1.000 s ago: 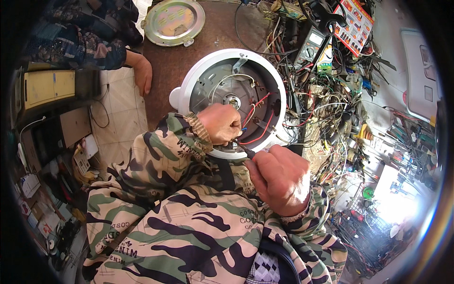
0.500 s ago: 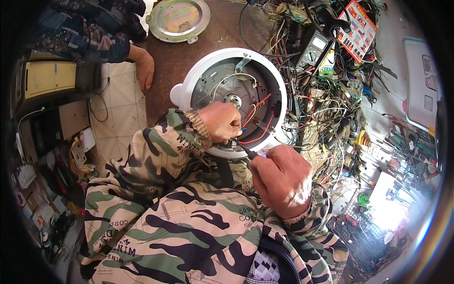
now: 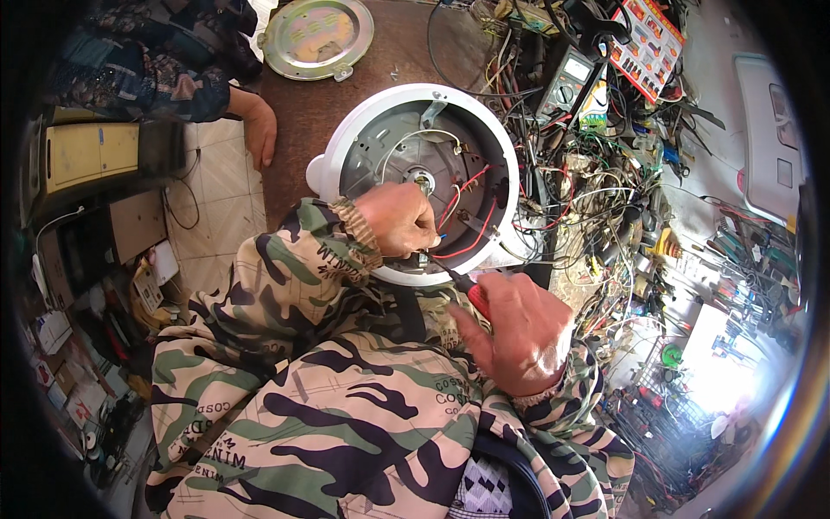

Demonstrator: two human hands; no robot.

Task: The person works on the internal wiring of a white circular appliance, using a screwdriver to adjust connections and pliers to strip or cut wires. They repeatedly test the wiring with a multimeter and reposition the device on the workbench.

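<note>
Inside a round white-rimmed appliance housing (image 3: 331, 138), red and white wires (image 3: 467, 245) run round a grey metal interior. My left hand (image 3: 395, 219) is closed at the lower inside of the housing, beside a small blue piece (image 3: 442, 237); what exactly its fingertips pinch is hidden. My right hand (image 3: 519, 337) grips a screwdriver by its red and black handle (image 3: 477, 299), thumb partly lifted from it. The dark shaft points up-left to the small metal fitting (image 3: 423, 260) under my left fingertips; whether it touches cannot be told.
A round metal plate (image 3: 316, 36) lies on the brown worktop (image 3: 290, 156). Another person's hand (image 3: 258, 130) hangs at the worktop's left edge. Tangled wires (image 3: 596, 182), a multimeter (image 3: 562, 91), a printed card (image 3: 644, 48) and tools (image 3: 735, 259) crowd the right.
My right fingers have loosened and spread around the handle, so its red part now shows. My left hand stays at the same spot in the housing, with the whole view shifted slightly.
</note>
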